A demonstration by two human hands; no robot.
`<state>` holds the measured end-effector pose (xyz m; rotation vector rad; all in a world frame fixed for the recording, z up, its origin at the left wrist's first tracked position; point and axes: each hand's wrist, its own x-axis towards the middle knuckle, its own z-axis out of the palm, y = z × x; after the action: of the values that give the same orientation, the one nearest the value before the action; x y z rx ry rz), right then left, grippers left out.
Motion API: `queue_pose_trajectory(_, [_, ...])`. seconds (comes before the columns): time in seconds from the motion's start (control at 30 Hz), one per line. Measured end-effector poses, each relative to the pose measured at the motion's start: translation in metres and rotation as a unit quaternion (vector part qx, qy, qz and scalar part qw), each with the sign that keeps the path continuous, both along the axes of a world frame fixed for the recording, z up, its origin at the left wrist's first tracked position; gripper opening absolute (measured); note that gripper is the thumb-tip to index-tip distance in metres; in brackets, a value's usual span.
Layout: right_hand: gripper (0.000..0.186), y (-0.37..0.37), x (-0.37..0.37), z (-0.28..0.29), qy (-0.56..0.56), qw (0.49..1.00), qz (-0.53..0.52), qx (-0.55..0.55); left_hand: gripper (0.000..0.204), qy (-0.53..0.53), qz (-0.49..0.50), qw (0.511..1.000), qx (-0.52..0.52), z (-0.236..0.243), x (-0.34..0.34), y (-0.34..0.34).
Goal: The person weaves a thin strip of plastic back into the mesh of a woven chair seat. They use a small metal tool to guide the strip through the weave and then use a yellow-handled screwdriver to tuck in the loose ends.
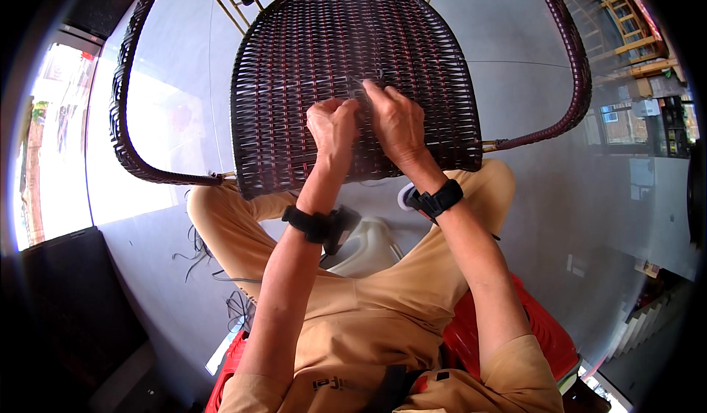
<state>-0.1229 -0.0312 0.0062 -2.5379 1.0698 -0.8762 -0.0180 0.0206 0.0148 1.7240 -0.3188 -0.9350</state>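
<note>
A woven wicker chair seat (pixel 353 37) in dark brown and red lies in front of me with its curved arms (pixel 571 59) at either side. My left hand (pixel 331 126) is closed low over the middle of the weave, fingertips bunched. My right hand (pixel 395 118) is just beside it, slightly higher, fingers curled with the index reaching toward a small dark, thin piece between the hands, too blurred to name. What either hand grips is hidden by the fingers.
My bent knees (pixel 493 192) sit under the seat's near edge, and I am on a red plastic seat (pixel 545 332). Loose dark strands (pixel 236 310) lie on the floor at left, near a black panel (pixel 66 310). Wooden frames (pixel 618 23) stand at the upper right.
</note>
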Motion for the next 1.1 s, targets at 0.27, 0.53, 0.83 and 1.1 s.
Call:
queue_pose_trajectory(0.27, [0.035,0.0,0.001,-0.004,0.002,1.0,0.003,0.002,0.015,-0.027,-0.002,0.999,-0.037,-0.006,-0.001,0.003])
queue_pose_trajectory(0.53, [0.033,-0.001,0.001,-0.002,-0.002,1.0,0.003,0.0,0.016,-0.018,0.002,1.0,-0.016,0.001,-0.002,-0.002])
queue_pose_trajectory(0.83, [0.032,0.0,0.0,-0.005,-0.009,1.0,0.003,0.0,0.015,-0.038,0.028,0.999,-0.006,0.003,-0.002,-0.011])
queue_pose_trajectory(1.1, [0.019,-0.005,-0.003,0.03,0.05,0.992,-0.025,0.114,0.014,-0.029,0.02,0.999,-0.009,-0.001,0.003,-0.011])
